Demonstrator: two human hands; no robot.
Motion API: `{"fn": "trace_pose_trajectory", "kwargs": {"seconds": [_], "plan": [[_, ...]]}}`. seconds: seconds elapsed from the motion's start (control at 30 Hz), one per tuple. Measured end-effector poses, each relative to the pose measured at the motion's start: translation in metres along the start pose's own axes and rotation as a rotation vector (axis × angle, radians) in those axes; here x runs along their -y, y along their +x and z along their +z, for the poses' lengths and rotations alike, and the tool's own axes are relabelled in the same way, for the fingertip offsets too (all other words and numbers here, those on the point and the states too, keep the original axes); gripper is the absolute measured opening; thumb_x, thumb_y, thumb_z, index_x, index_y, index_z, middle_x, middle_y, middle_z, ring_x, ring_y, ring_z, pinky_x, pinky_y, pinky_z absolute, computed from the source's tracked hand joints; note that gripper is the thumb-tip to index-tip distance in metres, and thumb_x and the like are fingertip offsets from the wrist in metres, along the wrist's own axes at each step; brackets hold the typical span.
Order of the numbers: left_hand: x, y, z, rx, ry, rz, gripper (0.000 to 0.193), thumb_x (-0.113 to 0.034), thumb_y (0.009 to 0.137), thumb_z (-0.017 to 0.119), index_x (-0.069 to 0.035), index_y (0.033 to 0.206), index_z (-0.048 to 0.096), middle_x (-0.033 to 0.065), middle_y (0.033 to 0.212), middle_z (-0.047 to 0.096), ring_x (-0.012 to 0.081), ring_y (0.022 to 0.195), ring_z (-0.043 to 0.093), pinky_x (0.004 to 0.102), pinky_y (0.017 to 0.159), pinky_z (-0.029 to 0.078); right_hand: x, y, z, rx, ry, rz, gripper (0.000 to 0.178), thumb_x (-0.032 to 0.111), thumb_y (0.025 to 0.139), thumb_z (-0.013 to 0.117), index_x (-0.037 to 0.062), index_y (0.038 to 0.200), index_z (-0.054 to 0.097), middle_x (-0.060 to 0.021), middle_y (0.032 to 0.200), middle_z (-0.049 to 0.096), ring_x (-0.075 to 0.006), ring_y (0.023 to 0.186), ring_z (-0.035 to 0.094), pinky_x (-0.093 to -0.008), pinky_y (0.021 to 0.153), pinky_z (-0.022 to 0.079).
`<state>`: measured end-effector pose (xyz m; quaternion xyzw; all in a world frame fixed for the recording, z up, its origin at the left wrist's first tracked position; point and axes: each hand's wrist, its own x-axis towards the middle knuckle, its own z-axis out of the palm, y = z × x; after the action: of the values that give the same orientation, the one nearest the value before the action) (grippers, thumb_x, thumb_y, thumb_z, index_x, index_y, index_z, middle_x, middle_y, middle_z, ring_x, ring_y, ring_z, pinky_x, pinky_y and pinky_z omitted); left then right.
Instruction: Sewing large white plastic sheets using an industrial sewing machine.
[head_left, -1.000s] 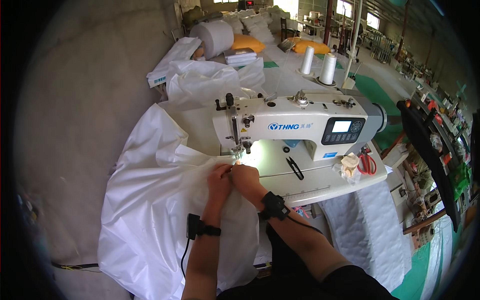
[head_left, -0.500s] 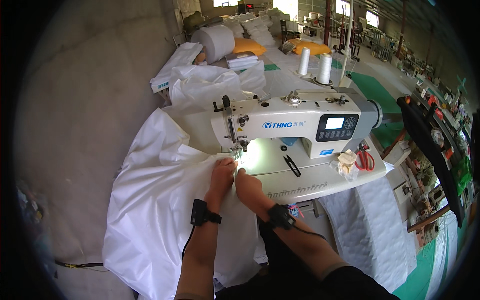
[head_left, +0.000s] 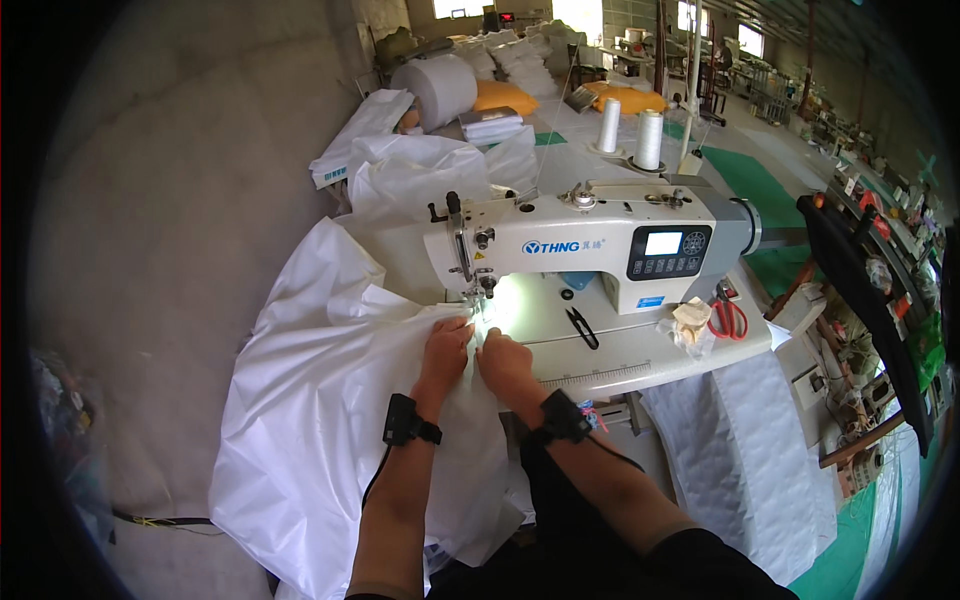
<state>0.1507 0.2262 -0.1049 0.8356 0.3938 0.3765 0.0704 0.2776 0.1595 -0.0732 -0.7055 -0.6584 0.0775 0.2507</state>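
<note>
A large white plastic-like sheet (head_left: 310, 400) hangs in folds off the left of a sewing machine (head_left: 570, 240), its edge running under the lit needle area. Close in front of the presser foot, my left hand (head_left: 446, 352) is closed on the sheet, fingertips by the edge. My right hand (head_left: 506, 366) sits just to its right, fingers curled in a pinch on the sheet's edge. The fingertips of both hands are partly hidden. Each wrist wears a small black device on a strap.
On the machine bed lie black thread snips (head_left: 582, 328), a small black bobbin-like part (head_left: 567, 295) and red-handled scissors (head_left: 728, 318). Two white thread cones (head_left: 648, 140) stand behind. Quilted white material (head_left: 735, 450) hangs at the right; more white sheeting (head_left: 420, 170) is heaped behind.
My right hand has shifted slightly up and to the right, its fingers curled more at the edge. My left hand stays almost in place on the sheet.
</note>
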Motion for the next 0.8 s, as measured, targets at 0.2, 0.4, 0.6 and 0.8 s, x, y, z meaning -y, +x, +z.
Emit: {"fn": "trace_pose_trajectory", "kwargs": {"seconds": [0.2, 0.4, 0.6, 0.8], "plan": [[-0.014, 0.001, -0.009, 0.039, 0.059, -0.018, 0.028, -0.002, 0.078, 0.055, -0.005, 0.103, 0.067, 0.0127, 0.111, 0.061, 0.0323, 0.101, 0.054, 0.0369, 0.09, 0.044, 0.012, -0.002, 0.009, 0.039, 0.108, -0.023, 0.018, 0.01, 0.083, 0.05, -0.0029, 0.095, 0.051, -0.0179, 0.079, 0.065, -0.0322, 0.076, 0.066, -0.0398, 0.065, 0.052], [-0.018, -0.001, -0.018, 0.184, 0.247, 0.053, 0.026, -0.01, 0.08, 0.055, -0.008, 0.104, 0.066, 0.0105, 0.113, 0.06, 0.0318, 0.104, 0.052, 0.0367, 0.09, 0.042, 0.001, -0.018, -0.004, 0.168, -0.068, -0.294, 0.025, 0.008, 0.083, 0.048, -0.0065, 0.102, 0.053, -0.0172, 0.077, 0.066, -0.0305, 0.072, 0.067, -0.0383, 0.06, 0.052], [-0.032, -0.043, -0.058, 0.185, 0.63, -0.405, 0.049, -0.044, 0.086, 0.049, -0.017, 0.127, 0.052, 0.009, 0.137, 0.043, 0.034, 0.129, 0.033, 0.063, 0.101, 0.017, 0.005, -0.035, -0.004, 0.18, -0.13, -0.202, 0.037, 0.007, 0.079, 0.051, -0.0123, 0.11, 0.051, -0.0146, 0.073, 0.066, -0.0271, 0.067, 0.066, -0.0361, 0.056, 0.052], [0.002, -0.023, -0.072, 0.274, 0.504, -0.583, 0.055, -0.051, 0.089, 0.042, -0.02, 0.135, 0.044, 0.0085, 0.145, 0.032, 0.0345, 0.135, 0.024, 0.0682, 0.1, 0.01, 0.018, -0.002, 0.017, 0.143, -0.117, -0.167, 0.044, 0.007, 0.08, 0.051, -0.0135, 0.119, 0.047, -0.0135, 0.074, 0.066, -0.0256, 0.068, 0.067, -0.0338, 0.057, 0.051]]}}
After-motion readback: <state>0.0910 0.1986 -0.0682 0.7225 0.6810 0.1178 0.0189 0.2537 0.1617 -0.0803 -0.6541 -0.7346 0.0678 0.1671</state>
